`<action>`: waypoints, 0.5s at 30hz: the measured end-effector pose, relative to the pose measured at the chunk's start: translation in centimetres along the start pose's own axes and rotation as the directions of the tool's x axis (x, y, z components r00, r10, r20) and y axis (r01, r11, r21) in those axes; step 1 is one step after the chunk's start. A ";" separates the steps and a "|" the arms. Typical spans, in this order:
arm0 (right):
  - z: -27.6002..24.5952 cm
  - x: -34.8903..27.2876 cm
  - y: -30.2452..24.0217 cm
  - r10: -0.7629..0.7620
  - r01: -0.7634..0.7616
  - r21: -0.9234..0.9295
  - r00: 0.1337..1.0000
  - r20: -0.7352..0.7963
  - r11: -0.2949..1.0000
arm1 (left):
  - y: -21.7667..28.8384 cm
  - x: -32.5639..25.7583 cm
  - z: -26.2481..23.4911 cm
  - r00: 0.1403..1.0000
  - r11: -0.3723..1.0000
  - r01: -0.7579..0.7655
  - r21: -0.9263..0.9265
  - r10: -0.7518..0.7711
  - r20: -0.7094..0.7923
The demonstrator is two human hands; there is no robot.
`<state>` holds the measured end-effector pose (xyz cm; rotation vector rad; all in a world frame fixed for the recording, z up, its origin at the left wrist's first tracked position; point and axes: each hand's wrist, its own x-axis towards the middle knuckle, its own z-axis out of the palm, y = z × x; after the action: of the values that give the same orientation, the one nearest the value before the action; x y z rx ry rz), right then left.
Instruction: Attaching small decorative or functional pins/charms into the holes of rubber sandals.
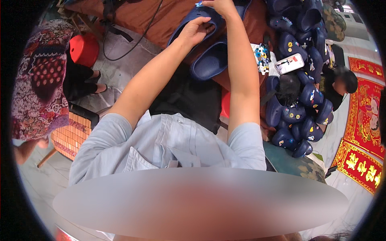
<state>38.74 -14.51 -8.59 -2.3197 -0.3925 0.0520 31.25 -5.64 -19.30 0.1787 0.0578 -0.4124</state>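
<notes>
At the top of the head view lies a navy clog (183, 25) on a brown cloth. My left hand (195, 31) reaches into its opening, fingers curled and thumb along the upper, gripping it. My right hand (220, 5) is just above, at the frame's upper edge, with its fingertips pinched on a small blue-and-white shoe charm (199, 4) at the clog's toe part. The toe is partly cut off by the frame. Closer to me, a second navy clog (209, 62) rests under my right forearm, with its footbed showing.
Right of my arm sit a pile of loose shoe charms (262, 58) and a phone (289, 63). Beyond is a heap of navy clogs (309, 96), many with charms. A red stool (84, 49), a wooden-slatted seat (71, 130) and a person in patterned clothing (40, 80) are at left.
</notes>
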 end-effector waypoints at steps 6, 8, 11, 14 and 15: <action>1.6 -0.5 -0.3 0.046 -0.059 -0.294 0.998 -0.049 0.954 | -0.2 0.0 -0.3 0.999 1.000 0.018 -0.018 -0.019 -0.034; 1.4 -0.5 -1.3 0.244 -0.262 -0.354 0.965 -0.095 0.898 | -0.2 0.5 -0.6 0.999 1.000 0.017 0.007 -0.017 -0.029; 1.7 0.2 -0.7 0.363 -0.369 -0.326 0.928 -0.080 0.871 | -0.1 2.4 -4.1 0.997 0.998 0.062 0.026 -0.063 0.051; -0.3 -0.6 2.8 0.470 -0.514 -0.393 0.857 -0.210 0.762 | -3.9 4.1 -2.1 0.983 0.988 0.153 0.001 -0.152 0.099; 0.4 -0.1 3.1 0.475 -0.542 -0.411 0.840 -0.261 0.733 | -3.3 6.0 -5.4 0.969 0.976 0.215 -0.015 -0.211 0.128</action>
<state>39.41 -16.35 -11.07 -2.8329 0.3695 0.0687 35.29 -9.91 -25.70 0.1181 -0.0416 -0.6365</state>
